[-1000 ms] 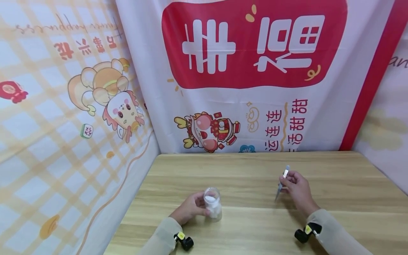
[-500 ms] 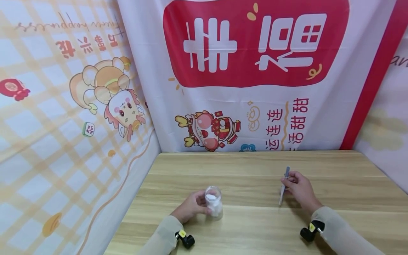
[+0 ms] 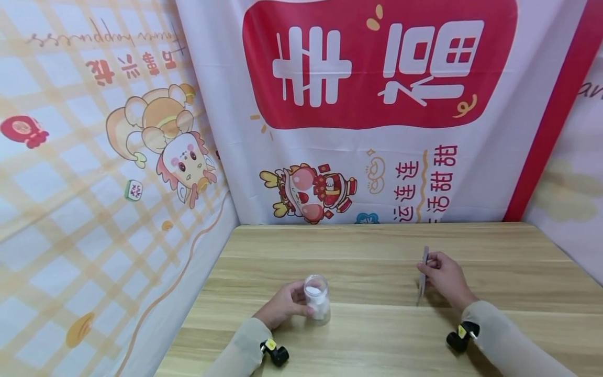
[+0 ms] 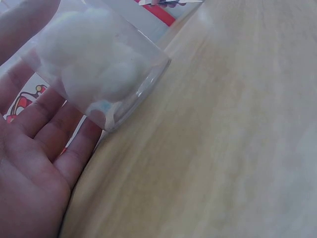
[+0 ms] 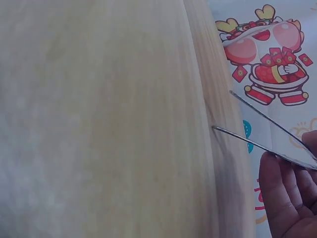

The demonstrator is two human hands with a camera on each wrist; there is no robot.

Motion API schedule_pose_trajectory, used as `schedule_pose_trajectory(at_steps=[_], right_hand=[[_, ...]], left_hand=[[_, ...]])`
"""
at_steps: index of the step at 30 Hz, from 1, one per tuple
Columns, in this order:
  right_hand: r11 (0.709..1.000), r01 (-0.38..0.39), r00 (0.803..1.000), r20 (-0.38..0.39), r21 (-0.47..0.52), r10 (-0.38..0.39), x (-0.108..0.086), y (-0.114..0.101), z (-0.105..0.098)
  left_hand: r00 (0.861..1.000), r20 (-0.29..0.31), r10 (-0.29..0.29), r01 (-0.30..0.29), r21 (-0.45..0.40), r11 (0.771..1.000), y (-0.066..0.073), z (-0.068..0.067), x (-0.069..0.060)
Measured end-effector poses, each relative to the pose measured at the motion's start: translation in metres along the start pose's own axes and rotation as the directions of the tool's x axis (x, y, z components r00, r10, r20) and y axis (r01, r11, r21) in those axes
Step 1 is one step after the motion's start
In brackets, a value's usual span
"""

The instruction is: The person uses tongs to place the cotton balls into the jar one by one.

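A clear jar (image 3: 322,287) stands on the table, and my left hand (image 3: 283,306) grips its side between thumb and fingers. Round white cotton balls (image 4: 89,54) fill much of it, seen through the wall in the left wrist view. The jar's mouth has no lid on it. Off to the right, my right hand (image 3: 446,278) pinches metal tweezers (image 3: 424,269) near their upper part. Their tips point down toward the table. In the right wrist view the two tweezer arms (image 5: 247,141) spread apart, with nothing between the tips.
The wood-grain table (image 3: 367,345) reaches back to a printed white and red cloth (image 3: 301,141). A checked cloth wall (image 3: 94,220) rises on the left, and another pale cloth (image 3: 570,209) on the right. Each sleeve carries a small black wrist camera (image 3: 458,340).
The tweezers have turned in my right hand, from slanting to nearly upright, and that hand has shifted slightly right. My left hand keeps its hold on the jar.
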State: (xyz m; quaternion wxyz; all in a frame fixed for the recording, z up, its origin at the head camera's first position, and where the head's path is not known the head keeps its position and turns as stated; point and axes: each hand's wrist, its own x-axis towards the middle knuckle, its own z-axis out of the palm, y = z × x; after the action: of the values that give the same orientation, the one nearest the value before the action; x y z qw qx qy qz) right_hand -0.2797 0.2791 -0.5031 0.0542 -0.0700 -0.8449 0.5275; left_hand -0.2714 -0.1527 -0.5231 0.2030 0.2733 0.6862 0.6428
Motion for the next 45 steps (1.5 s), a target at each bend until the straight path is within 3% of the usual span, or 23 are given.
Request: schedule_pose_trajectory(at_steps=[7,27,45], right_hand=[[0.993,-0.028,0.999,0.030,-0.112,0.031,0.004,0.001,-0.003],[0.963,-0.080,0.985,0.127,-0.257,0.115,0.013,0.002,-0.004],[0.927,-0.050,0.982,0.152,-0.373,0.114,0.016,0.001,-0.005]], left_hand=[[1.000,0.007,0.012,-0.012,-0.006,1.000,-0.001,-0.001,0.000],[1.000,-0.001,-0.028,0.028,-0.003,1.000,0.000,0.000,0.000],[1.000,0.007,-0.021,0.021,-0.011,1.000,0.000,0.000,0.001]])
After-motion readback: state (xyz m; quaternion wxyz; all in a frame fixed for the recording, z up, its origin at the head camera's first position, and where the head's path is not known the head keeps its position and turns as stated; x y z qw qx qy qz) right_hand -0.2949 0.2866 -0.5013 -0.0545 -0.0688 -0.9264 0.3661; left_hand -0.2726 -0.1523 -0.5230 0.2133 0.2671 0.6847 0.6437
